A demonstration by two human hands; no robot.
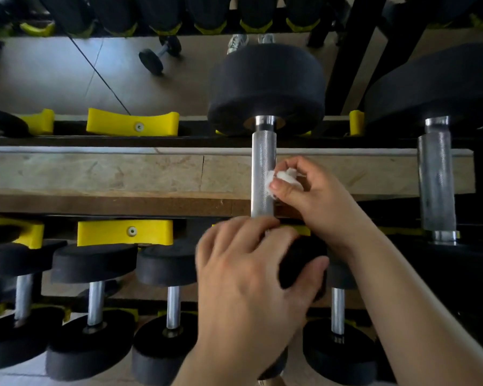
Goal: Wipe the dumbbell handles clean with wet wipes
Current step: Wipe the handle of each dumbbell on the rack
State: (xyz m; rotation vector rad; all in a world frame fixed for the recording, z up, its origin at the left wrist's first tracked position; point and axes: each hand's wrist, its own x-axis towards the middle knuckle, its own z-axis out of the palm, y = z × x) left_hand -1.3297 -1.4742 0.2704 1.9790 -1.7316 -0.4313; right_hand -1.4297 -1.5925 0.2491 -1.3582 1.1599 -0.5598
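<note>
Left hand (243,277), right hand (315,196) and forearms are bare.

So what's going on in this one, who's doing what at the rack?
A person is wiping a dumbbell that lies on the rack. The right hand pinches a bunched white wet wipe against the right side of the knurled steel handle, about midway along it. The left hand grips the near black head, apparently steadying it. The bigger dumbbell to the right is untouched; smaller dumbbells sit on the tier below.
</note>
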